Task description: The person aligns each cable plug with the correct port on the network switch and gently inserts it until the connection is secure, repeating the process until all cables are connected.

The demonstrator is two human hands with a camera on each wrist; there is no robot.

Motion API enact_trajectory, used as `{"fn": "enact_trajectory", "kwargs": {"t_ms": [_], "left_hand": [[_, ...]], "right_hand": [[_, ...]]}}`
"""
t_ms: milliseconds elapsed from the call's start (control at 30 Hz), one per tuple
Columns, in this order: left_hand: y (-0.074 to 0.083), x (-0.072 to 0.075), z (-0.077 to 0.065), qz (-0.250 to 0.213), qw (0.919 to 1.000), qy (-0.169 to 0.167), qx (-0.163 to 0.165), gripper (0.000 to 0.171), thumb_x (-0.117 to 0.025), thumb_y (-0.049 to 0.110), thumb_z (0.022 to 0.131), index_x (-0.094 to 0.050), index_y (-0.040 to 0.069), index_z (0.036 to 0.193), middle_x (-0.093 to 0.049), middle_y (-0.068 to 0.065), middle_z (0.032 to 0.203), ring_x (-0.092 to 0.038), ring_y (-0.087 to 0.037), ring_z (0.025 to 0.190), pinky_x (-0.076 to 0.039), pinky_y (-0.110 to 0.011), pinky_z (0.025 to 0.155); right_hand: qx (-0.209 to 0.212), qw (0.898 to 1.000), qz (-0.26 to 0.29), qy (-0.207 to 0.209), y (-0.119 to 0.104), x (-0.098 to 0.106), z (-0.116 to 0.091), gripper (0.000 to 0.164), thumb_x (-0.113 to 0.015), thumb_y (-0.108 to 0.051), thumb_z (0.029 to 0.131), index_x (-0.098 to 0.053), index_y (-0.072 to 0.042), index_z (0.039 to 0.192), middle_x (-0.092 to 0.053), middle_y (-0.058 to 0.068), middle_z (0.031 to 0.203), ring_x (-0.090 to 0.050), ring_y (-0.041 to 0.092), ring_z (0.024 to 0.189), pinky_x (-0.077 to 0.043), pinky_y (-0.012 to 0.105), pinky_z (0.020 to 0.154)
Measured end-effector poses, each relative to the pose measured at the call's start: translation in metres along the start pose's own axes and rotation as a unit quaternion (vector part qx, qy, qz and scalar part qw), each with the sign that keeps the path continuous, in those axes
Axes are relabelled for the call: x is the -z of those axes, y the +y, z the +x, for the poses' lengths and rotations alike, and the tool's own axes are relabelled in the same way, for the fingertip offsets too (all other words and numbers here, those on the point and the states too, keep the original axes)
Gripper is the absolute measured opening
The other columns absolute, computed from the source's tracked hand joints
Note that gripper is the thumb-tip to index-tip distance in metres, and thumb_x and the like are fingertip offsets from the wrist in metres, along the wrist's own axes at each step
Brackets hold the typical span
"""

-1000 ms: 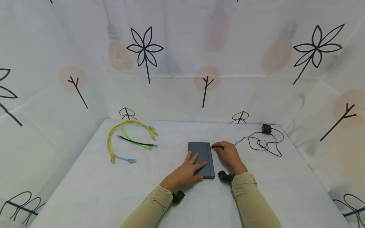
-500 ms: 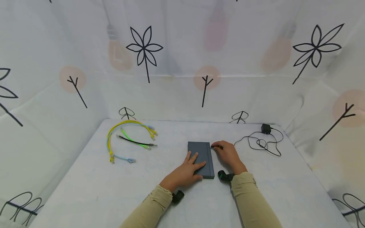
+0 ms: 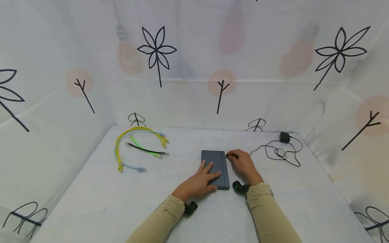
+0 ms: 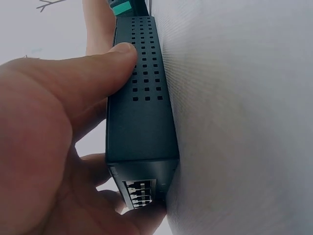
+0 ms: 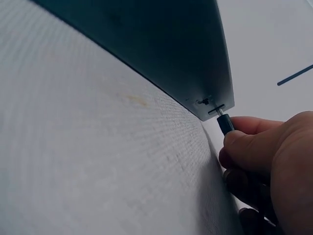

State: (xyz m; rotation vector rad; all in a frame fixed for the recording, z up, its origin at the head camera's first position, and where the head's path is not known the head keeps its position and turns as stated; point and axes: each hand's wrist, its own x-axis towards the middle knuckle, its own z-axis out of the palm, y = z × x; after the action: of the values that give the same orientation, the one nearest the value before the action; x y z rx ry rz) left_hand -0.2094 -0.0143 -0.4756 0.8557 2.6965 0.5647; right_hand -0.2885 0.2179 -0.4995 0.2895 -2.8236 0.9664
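Note:
A dark grey network switch lies flat on the white table. My left hand holds it, fingers spread over its top and thumb on the vented near side, as the left wrist view shows. Below those fingers a row of Ethernet ports is partly covered. At the switch's far right corner, my right hand pinches a black power plug between thumb and forefinger. In the right wrist view, the plug's metal tip is right at a small opening in the switch's side.
The plug's thin black cord runs in loose loops to a black power adapter at the back right. Yellow cables, a light blue cable, a green cable and a black cable lie at the back left.
The head view shifts slightly. Both hands, the switch and the plug keep their places relative to each other.

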Motion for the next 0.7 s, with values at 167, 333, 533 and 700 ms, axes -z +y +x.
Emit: {"fn": "enact_trajectory", "kwargs": {"t_ms": [167, 333, 533, 700], "left_hand": [[-0.0001, 0.0007, 0.0001, -0.004, 1.0000, -0.003, -0.005, 0.059, -0.057, 0.043, 0.096, -0.036, 0.031, 0.150, -0.010, -0.010, 0.163, 0.002, -0.038, 0.150, -0.031, -0.049, 0.116], [0.0012, 0.0018, 0.0002, 0.001, 1.0000, -0.008, -0.002, 0.059, -0.056, 0.044, 0.096, -0.036, 0.032, 0.150, -0.009, -0.010, 0.164, 0.002, -0.037, 0.150, -0.031, -0.048, 0.116], [0.0011, 0.0016, 0.0002, 0.003, 1.0000, -0.008, -0.002, 0.059, -0.056, 0.044, 0.095, -0.036, 0.033, 0.150, -0.009, -0.009, 0.164, 0.002, -0.036, 0.150, -0.030, -0.048, 0.116], [0.0007, 0.0008, 0.0011, 0.013, 0.9998, -0.011, -0.004, 0.059, -0.056, 0.044, 0.096, -0.035, 0.033, 0.150, -0.009, -0.009, 0.164, 0.000, -0.036, 0.151, -0.030, -0.047, 0.116]], "right_hand": [[-0.005, 1.000, 0.009, -0.004, -0.0002, -0.0008, 0.0016, 0.021, -0.058, -0.013, 0.096, -0.069, -0.008, 0.113, -0.068, 0.015, 0.114, -0.062, 0.033, 0.109, -0.048, 0.050, 0.092], [-0.018, 1.000, 0.018, -0.011, -0.0007, -0.0018, 0.0023, 0.021, -0.058, -0.013, 0.097, -0.069, -0.008, 0.114, -0.067, 0.014, 0.115, -0.061, 0.032, 0.110, -0.048, 0.050, 0.093], [-0.018, 1.000, 0.015, -0.006, -0.0036, -0.0018, 0.0007, 0.021, -0.057, -0.012, 0.097, -0.069, -0.006, 0.113, -0.068, 0.015, 0.115, -0.061, 0.033, 0.110, -0.048, 0.050, 0.094], [-0.011, 1.000, 0.013, 0.001, -0.0042, -0.0029, 0.0000, 0.020, -0.058, -0.011, 0.096, -0.069, -0.006, 0.112, -0.068, 0.015, 0.114, -0.061, 0.034, 0.111, -0.048, 0.050, 0.094]]}}
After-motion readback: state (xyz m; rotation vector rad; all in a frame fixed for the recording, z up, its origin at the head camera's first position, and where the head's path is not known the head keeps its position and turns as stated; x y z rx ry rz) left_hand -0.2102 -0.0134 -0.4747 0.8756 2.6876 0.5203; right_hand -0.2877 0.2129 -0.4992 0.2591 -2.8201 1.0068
